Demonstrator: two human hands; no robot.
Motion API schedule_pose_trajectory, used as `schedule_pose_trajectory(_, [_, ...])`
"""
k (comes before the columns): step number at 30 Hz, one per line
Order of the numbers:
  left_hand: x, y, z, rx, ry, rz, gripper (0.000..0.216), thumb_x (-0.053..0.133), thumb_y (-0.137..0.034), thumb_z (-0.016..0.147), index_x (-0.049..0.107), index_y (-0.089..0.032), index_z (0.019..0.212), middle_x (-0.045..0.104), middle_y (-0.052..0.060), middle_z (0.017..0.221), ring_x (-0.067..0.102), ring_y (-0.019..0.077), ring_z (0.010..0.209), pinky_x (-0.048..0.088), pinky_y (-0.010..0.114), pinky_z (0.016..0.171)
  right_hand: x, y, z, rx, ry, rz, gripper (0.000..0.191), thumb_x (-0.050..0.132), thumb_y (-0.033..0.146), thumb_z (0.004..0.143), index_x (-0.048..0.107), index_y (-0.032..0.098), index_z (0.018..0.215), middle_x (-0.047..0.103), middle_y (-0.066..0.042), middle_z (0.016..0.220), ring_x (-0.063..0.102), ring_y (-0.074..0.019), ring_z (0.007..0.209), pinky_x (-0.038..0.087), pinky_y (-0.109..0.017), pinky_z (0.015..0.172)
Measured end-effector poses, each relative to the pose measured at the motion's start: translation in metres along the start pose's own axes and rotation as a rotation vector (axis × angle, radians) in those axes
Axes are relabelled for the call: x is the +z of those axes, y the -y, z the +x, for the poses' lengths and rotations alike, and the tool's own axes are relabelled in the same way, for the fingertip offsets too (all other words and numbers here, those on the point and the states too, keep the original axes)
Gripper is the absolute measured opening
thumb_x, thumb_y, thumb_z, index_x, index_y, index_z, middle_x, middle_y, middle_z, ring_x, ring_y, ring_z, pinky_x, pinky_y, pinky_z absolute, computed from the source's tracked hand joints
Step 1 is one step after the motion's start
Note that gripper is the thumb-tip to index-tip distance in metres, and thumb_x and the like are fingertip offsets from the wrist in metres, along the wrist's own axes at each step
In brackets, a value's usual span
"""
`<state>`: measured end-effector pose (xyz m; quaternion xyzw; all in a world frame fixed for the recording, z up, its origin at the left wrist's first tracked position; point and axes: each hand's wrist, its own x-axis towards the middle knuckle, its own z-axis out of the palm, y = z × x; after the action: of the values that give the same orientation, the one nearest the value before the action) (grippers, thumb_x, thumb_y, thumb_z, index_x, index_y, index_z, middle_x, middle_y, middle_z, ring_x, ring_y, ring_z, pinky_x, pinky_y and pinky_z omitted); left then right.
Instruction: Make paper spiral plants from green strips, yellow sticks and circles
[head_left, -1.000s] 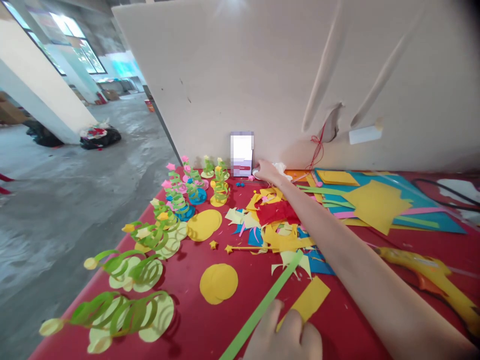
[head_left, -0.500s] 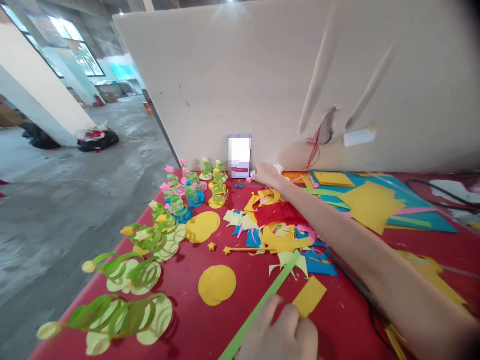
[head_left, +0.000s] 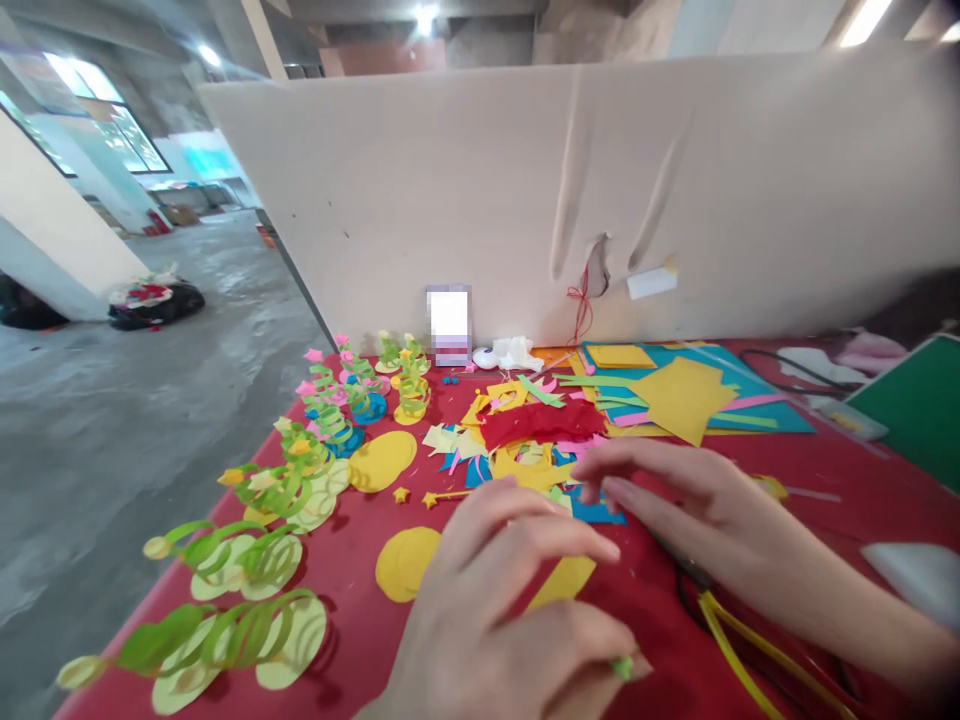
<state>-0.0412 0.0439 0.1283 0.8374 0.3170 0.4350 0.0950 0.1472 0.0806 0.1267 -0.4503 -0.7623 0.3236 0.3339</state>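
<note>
My left hand (head_left: 517, 610) is over the table front, index and middle fingers apart; a small end of green paper strip (head_left: 622, 668) shows at the tips of its lower fingers, the rest hidden. My right hand (head_left: 682, 490) hovers over the paper scraps with thumb and fingers curved and a gap between them; nothing shows in it. Yellow paper discs (head_left: 405, 565) and a yellow paper piece (head_left: 566, 580) lie partly behind my left hand. Beyond are a small folded star (head_left: 401, 495) and a star on a thin yellow strip (head_left: 430, 500).
Spiral green paper ornaments on discs (head_left: 285, 560) line the table's left edge. Coloured scraps and a red cloth-like piece (head_left: 540, 425) fill the middle. A phone-like screen (head_left: 448, 330) leans on the white panel (head_left: 450, 180). Yellow-handled scissors (head_left: 739, 640) lie at the right.
My right hand has drawn back from the white things near the screen to beside my left hand. My left hand has risen and the long green strip no longer shows. The view has shifted right.
</note>
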Motion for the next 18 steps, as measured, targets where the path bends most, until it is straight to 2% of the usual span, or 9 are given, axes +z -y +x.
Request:
schedule_pose_trajectory(4, [0.007, 0.002, 0.004, -0.114, -0.045, -0.077, 0.013, 0.075, -0.015, 0.058, 0.063, -0.021, 0.059, 0.064, 0.002, 0.087, 0.056, 0.0156, 0.089, 0.049, 0.027, 0.079, 0.007, 0.001, -0.020, 0.156, 0.170, 0.368, 0.017, 0.046, 0.032, 0.083, 0.062, 0.028, 0.083, 0.063, 0.000, 0.085, 0.059, -0.0133, 0.082, 0.046, -0.022, 0.074])
schedule_pose_trajectory(7, [0.012, 0.002, 0.004, -0.153, -0.048, -0.094, 0.016, 0.075, -0.012, 0.056, 0.061, -0.020, 0.056, 0.062, 0.002, 0.086, 0.056, 0.0165, 0.086, 0.050, 0.030, 0.075, 0.015, 0.004, -0.030, 0.196, 0.226, 0.529, 0.018, 0.047, 0.033, 0.082, 0.063, 0.025, 0.082, 0.061, -0.001, 0.084, 0.057, -0.0130, 0.080, 0.045, -0.022, 0.071])
schedule_pose_trajectory(12, [0.014, 0.002, 0.003, -0.132, -0.024, -0.120, 0.017, 0.069, -0.005, 0.058, 0.061, -0.019, 0.058, 0.062, 0.002, 0.086, 0.055, 0.0171, 0.088, 0.049, 0.032, 0.077, 0.027, -0.002, -0.039, 0.195, 0.214, 0.627, 0.012, 0.061, 0.029, 0.073, 0.061, 0.024, 0.084, 0.057, 0.000, 0.084, 0.053, -0.0120, 0.079, 0.044, -0.022, 0.071])
schedule_pose_trajectory(18, [0.015, 0.003, 0.001, -0.090, -0.026, -0.086, 0.016, 0.068, -0.004, 0.061, 0.061, -0.018, 0.060, 0.061, 0.002, 0.087, 0.053, 0.0156, 0.089, 0.047, 0.029, 0.080, 0.033, -0.009, -0.036, 0.161, 0.213, 0.604, 0.010, 0.063, 0.027, 0.071, 0.060, 0.023, 0.080, 0.058, -0.001, 0.081, 0.054, -0.0143, 0.080, 0.043, -0.026, 0.072])
